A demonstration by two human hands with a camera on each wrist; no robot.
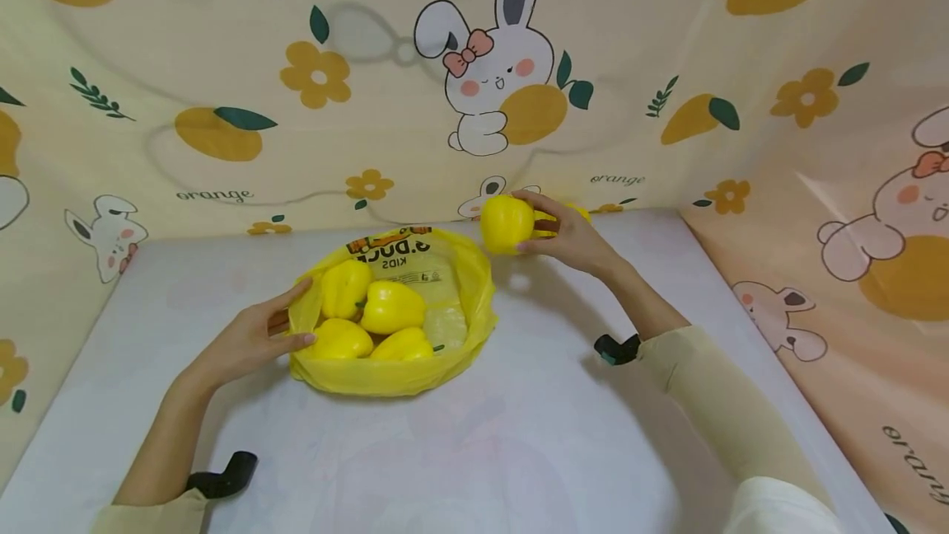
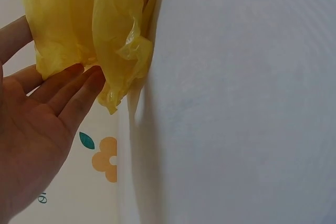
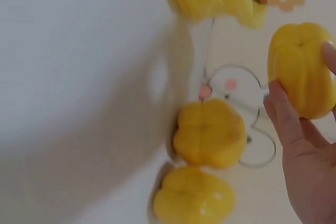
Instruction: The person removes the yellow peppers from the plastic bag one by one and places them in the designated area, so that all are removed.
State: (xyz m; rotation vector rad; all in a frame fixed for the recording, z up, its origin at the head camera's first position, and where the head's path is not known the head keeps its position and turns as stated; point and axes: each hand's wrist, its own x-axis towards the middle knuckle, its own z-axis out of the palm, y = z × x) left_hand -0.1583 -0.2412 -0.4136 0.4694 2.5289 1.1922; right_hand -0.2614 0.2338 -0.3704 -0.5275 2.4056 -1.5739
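Observation:
A yellow plastic bag (image 1: 393, 377) stands with its mouth wide on the white table, several yellow bell peppers (image 1: 393, 307) inside it. My left hand (image 1: 245, 344) holds the bag's left rim between thumb and fingers; in the left wrist view the fingers (image 2: 68, 90) lie against the thin plastic. To the right of the bag, raised above the table, my right hand (image 1: 571, 237) grips another yellow bell pepper (image 1: 507, 225) by its side. Two more peppers, a nearer one (image 3: 210, 132) and a second (image 3: 194, 198), sit on the table beyond that hand, mostly hidden by it in the head view.
Behind the white table (image 1: 519, 435) hangs a cream cloth (image 1: 371, 122) printed with rabbits and oranges, and it continues along both sides. Black wrist mounts (image 1: 617, 348) stick out from both forearms.

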